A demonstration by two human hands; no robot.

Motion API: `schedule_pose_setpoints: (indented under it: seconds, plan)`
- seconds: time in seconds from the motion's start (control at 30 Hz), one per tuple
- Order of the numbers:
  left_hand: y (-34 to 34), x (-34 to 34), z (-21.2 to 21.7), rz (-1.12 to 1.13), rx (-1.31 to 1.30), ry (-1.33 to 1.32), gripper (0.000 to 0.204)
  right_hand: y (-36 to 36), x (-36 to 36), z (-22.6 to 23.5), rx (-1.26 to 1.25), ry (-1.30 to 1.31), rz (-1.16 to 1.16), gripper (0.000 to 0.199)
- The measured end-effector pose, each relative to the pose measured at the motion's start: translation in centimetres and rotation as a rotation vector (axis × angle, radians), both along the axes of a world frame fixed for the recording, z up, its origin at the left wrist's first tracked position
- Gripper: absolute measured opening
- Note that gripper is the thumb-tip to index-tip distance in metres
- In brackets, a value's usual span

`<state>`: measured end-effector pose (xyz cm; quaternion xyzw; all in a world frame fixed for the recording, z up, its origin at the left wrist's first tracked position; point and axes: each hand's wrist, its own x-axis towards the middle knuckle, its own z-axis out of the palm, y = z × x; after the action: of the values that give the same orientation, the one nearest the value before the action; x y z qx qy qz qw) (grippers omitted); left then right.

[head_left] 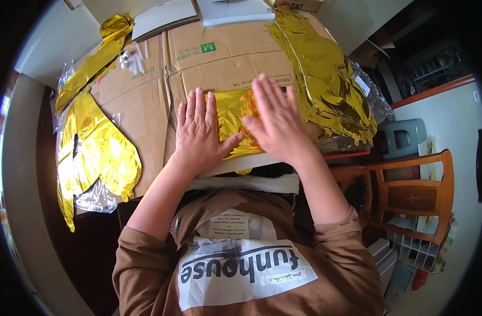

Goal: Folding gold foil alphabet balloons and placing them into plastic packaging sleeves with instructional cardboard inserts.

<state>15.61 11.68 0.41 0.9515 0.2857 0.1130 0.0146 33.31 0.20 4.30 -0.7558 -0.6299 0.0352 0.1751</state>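
From where I stand, the gold foil point(231, 113) lies flat at the near side of the cardboard point(225, 63), straight in front of the person's chest and between the two hands. The left hand point(197, 131) is open and flat at the foil's left side, fingers together and pointing away, its thumb reaching rightward over the foil. The right hand point(277, 124) is open too, grasping nothing, but blurred; it covers the foil's right part, fingers slanting away and a little left, and I can't tell whether its palm presses down. So the foil lies to the right of the left palm and to the left of, and partly under, the right one; neither hand is clearly nearer. The bare stretch runs lengthwise away from the body, much as the fingers point, yet with its right side hidden I can't be sure of the whole piece's long axis, and no tip shows.
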Motion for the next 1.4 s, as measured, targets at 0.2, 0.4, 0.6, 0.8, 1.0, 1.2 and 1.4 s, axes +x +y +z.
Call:
schedule_pose_setpoints:
  seconds: [0.2,0.4,0.6,0.8,1.0,1.2,1.4]
  plan:
    - [-0.1,0.0,0.2,-0.019,-0.007,-0.024,0.109,0.1,-0.3,-4.5,0.033,-0.122,-0.005,0.078]
    - [-0.2,-0.2,0.2,-0.021,-0.023,-0.053,0.113,0.2,-0.6,-4.1,0.002,-0.140,-0.016,0.078]
    - [1.9,-2.4,1.1,-0.075,-0.283,-0.213,0.111,0.3,-0.7,-3.9,-0.053,-0.136,-0.034,0.079]
    - [3.1,-3.8,4.6,0.101,-0.632,-0.479,0.094,0.5,-1.1,-2.9,-0.125,-0.113,-0.061,0.079]
    - [-1.0,-0.7,3.4,0.016,-0.180,-0.260,0.087,0.2,-1.0,-3.2,-0.095,-0.115,-0.040,0.081]
    - [-1.5,-0.4,-0.4,-0.019,0.022,-0.169,0.094,0.1,-0.6,-4.0,-0.026,-0.119,-0.017,0.078]
    - [-1.5,-0.7,-0.3,-0.016,0.008,-0.079,0.095,0.1,-0.7,-4.4,-0.012,-0.116,-0.021,0.078]
